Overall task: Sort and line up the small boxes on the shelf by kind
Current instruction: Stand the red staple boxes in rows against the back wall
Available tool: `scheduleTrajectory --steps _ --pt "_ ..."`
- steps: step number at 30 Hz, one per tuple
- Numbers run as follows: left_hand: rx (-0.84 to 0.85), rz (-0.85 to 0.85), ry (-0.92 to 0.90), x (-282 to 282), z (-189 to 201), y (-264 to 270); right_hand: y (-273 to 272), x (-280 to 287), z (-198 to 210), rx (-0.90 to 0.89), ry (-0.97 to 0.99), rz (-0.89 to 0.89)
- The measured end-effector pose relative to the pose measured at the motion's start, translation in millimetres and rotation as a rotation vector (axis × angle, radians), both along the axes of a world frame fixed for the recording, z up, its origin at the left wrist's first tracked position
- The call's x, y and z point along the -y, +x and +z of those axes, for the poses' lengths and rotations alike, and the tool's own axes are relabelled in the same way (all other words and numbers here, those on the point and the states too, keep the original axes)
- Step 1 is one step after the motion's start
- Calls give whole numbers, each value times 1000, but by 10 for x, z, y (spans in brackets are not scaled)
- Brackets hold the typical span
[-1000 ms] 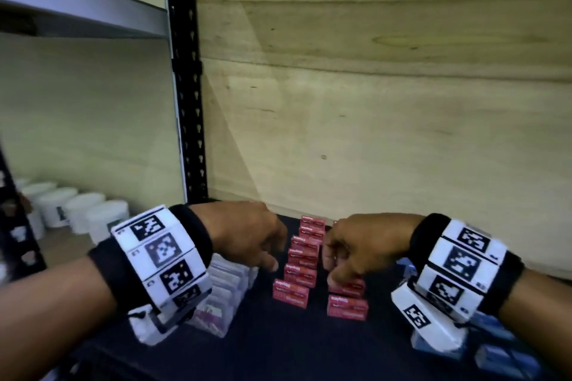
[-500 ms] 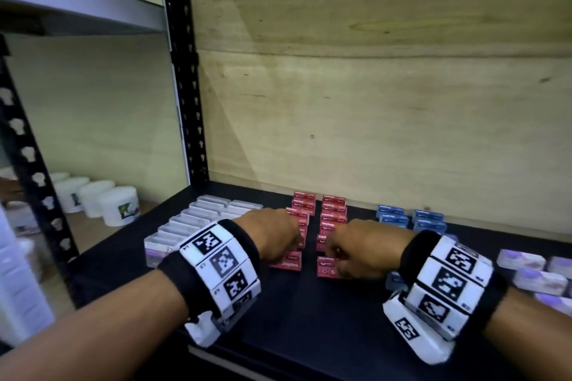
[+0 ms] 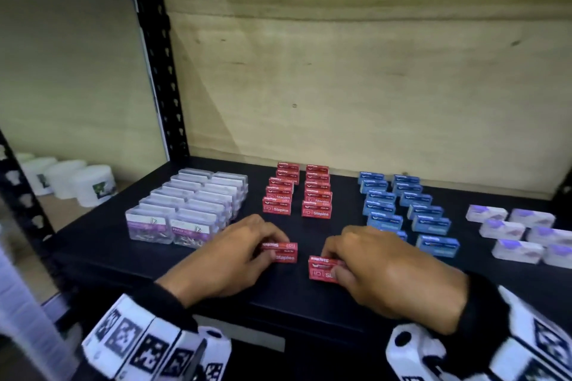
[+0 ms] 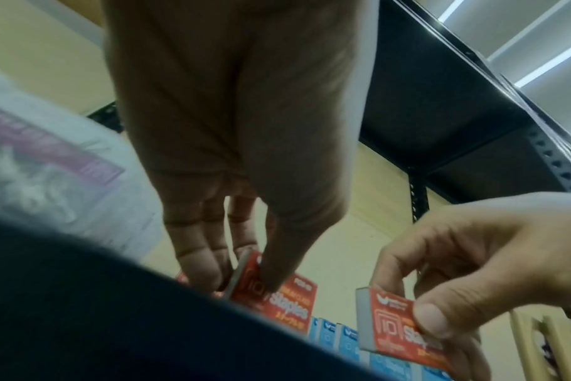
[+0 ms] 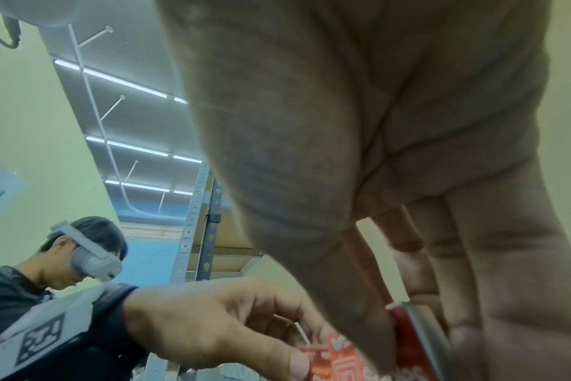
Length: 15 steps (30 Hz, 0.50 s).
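Left hand (image 3: 229,260) and right hand (image 3: 383,269) each pinch a red staples box (image 3: 283,252) near the shelf (image 3: 123,254) front.

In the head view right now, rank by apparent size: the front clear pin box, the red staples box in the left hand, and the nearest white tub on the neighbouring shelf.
1. white tub, largest.
2. clear pin box, somewhat smaller.
3. red staples box, smallest, though the left hand partly covers it.

The tub sits farther back, so its true lead may be greater.
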State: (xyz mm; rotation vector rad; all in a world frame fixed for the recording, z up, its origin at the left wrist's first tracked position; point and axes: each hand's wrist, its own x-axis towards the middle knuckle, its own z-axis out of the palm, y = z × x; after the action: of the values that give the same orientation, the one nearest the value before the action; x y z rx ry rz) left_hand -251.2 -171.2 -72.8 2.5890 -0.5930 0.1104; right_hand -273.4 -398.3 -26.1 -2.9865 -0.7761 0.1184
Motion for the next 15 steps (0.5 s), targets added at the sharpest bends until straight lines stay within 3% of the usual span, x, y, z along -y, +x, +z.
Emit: scheduleTrajectory --steps 6,15 --pt "-42 -66 -286 14 -206 -72 -112 -53 -239 22 177 -131" --pt "-13 -9 -436 -58 -318 -135 -89 -28 -583 71 553 -133"
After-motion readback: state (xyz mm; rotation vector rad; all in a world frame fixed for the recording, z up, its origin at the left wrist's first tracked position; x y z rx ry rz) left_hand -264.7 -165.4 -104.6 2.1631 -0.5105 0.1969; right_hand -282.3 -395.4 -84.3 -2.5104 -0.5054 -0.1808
